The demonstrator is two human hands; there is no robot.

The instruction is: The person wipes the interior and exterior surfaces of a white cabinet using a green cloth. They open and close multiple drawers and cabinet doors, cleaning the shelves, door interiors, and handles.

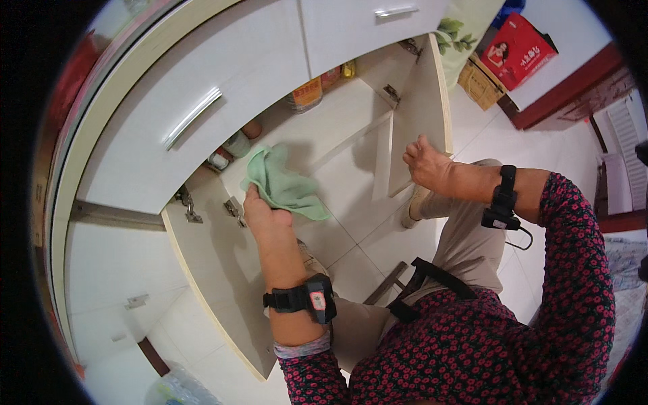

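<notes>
My left hand (266,212) grips a light green cloth (286,182), which hangs over the front of the cabinet's bottom shelf (324,126); part of the grip is hidden by the hand and cloth. To the right, my right hand (425,162) is at the inner face of the right cabinet door (422,101), its fingers curled; whether they touch the door I cannot tell. The left cabinet door (217,273) stands wide beside my left forearm. Behind the cloth, a jar (237,145) and a small container (218,161) stand inside the cabinet.
A bottle with an orange label (306,96) stands deeper in the cabinet. Metal hinges (235,210) stick out near the left door. Drawers with a metal handle (192,119) are above. At the upper right, a red box (519,50) rests by a cardboard box (481,83). My legs flank the tiled floor.
</notes>
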